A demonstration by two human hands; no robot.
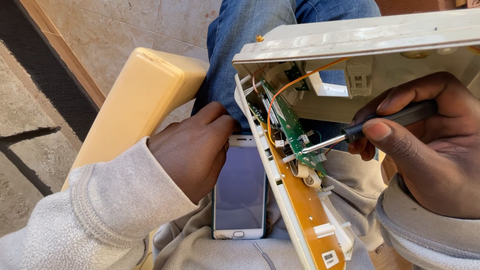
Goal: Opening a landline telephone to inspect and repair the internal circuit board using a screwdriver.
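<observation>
With the screwdriver [370, 127] gripped in the right hand [425, 150] fingers, its tip could slip on the circuit board [295, 132], while the left hand [192, 147], curled, steadies the casing [360, 35] beside it

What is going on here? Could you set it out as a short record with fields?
Place: a person's lap, beside a cream plastic chair arm
Left hand: rests against the edge of the open casing, over a phone
Right hand: holds a screwdriver
Screwdriver tip: on the green circuit board
Casing: cream plastic, open, insides showing
Wire: an orange wire curves over the board
Phone: lies on the lap, screen up
</observation>
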